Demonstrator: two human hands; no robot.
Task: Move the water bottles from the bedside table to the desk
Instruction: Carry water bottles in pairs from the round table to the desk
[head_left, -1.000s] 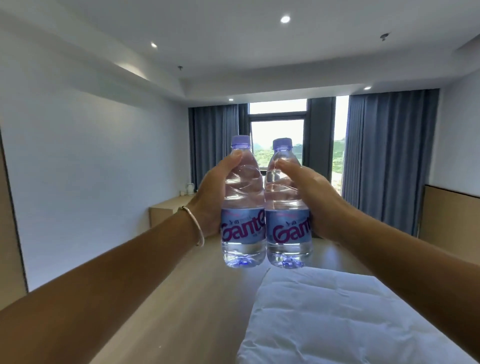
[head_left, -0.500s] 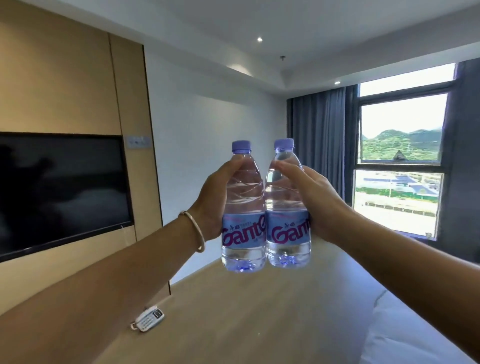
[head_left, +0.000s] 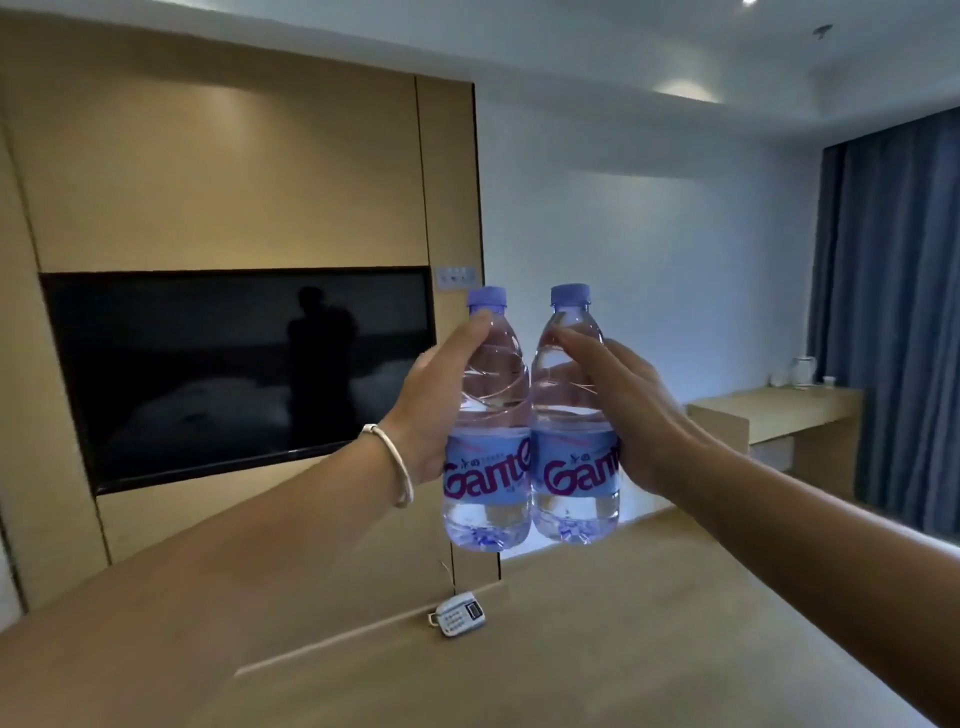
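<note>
Main risk, as judged: the two bottles ride side by side and touching, so a knock between them in transit could twist one out of its grip; both look full and heavy, held at arm's length. Left hand (head_left: 434, 410) wraps the left bottle (head_left: 488, 431) from its outer side, thumb high near the cap. Right hand (head_left: 631, 410) wraps the right bottle (head_left: 574, 426) likewise. Both arms outstretched, bottles upright, in the air well left of the counter (head_left: 779, 415), not yet over it
</note>
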